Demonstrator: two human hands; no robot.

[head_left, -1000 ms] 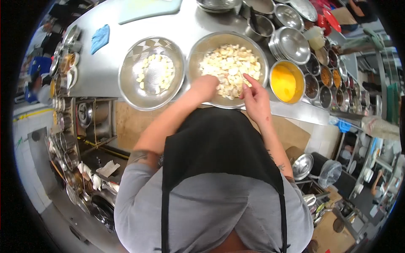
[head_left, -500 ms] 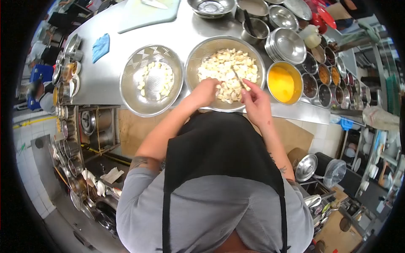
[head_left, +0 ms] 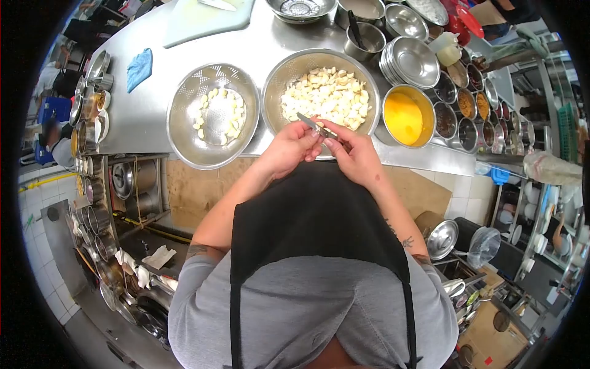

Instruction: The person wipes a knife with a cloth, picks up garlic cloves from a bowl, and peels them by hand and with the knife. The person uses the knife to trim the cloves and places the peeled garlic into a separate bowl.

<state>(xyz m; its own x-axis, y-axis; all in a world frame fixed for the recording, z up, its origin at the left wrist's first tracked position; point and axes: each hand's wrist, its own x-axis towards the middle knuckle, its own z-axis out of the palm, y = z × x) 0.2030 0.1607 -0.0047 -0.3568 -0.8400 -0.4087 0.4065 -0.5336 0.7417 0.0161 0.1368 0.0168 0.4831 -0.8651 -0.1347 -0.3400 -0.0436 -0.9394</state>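
Observation:
Both hands meet at the near rim of a large steel colander full of pale pieces that look like garlic cloves. My right hand is closed on a small knife, whose blade points up and left across the fingers of the other hand. A small pale clove is pinched in my left hand, right against the blade. To the left stands a second perforated steel bowl, with a loose ring of cloves on its bottom.
Right of the colander stands a pot of yellow liquid, beside stacked steel bowls and rows of containers. A blue cloth lies at the left. At the far edge is a cutting board with a knife.
My left hand has come out of the colander's cloves with one clove. My right hand has moved left and nearer to my body, bringing the knife against it.

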